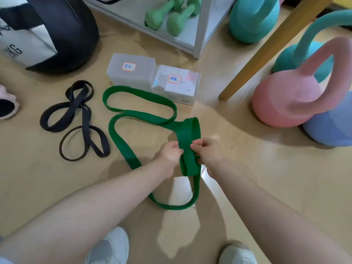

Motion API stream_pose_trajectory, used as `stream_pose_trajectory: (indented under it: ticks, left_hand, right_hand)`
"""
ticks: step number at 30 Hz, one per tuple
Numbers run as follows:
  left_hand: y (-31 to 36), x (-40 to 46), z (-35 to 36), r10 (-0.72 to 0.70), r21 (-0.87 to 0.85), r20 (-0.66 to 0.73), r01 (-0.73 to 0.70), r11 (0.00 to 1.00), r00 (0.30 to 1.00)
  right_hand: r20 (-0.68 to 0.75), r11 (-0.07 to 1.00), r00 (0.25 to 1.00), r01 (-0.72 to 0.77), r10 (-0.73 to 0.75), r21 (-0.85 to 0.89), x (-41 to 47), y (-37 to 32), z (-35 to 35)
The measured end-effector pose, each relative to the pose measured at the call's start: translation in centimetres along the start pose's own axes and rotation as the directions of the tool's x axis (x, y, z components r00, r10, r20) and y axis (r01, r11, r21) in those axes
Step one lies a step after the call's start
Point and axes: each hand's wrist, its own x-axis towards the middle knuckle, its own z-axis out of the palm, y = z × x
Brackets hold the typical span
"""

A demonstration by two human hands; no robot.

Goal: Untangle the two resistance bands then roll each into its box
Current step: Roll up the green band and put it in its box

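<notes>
Evidently both the left hand [171,152] and right hand [206,149] pinch the green band [187,134] to coil it, the black band [76,119] lying apart on the floor [238,168], beside two boxes [152,77].

The green band [122,117] looked like matt rubber, flat and smooth. Left of it, the black band [76,119] had the same dull rubbery finish. Behind the green band, two boxes [131,70] [176,82] were translucent, frosted plastic, each bearing a paper label. The floor [247,168] beneath was smooth and beige, with a soft sheen where light struck it. Right of the green band, the pink kettlebell [285,100] looked matt-coated, and a slanted leg [266,52] was plain wood. The green dumbbells [171,16] beyond looked matt and smooth.
</notes>
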Motion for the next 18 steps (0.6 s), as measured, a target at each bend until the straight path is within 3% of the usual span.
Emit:
stream_pose_trajectory:
  ticks: [6,12,15,18]
  left_hand:
    - [-2.0,0.7,1.0,-0.075,0.016,0.052,0.074,0.997,0.996]
    - [-1.6,0.4,2.0,-0.096,0.015,0.092,0.095,0.995,0.991]
    - [-1.5,0.6,1.9,-0.083,0.014,0.081,0.082,0.997,0.993]
    - [-1.5,0.6,1.5,-0.079,0.051,0.079,0.075,0.996,0.994]
  right_hand:
    - [-0.145,0.958,0.968,-0.171,0.207,0.229,-0.5,2.8,0.9]
    - [-0.236,0.903,0.935,-0.155,0.265,0.4,-0.5,3.5,2.1]
    - [-0.309,0.917,0.921,-0.108,0.238,0.384,-0.6,3.6,2.9]
    - [-0.409,0.984,0.905,-0.054,0.12,0.17,-0.8,3.5,3.0]
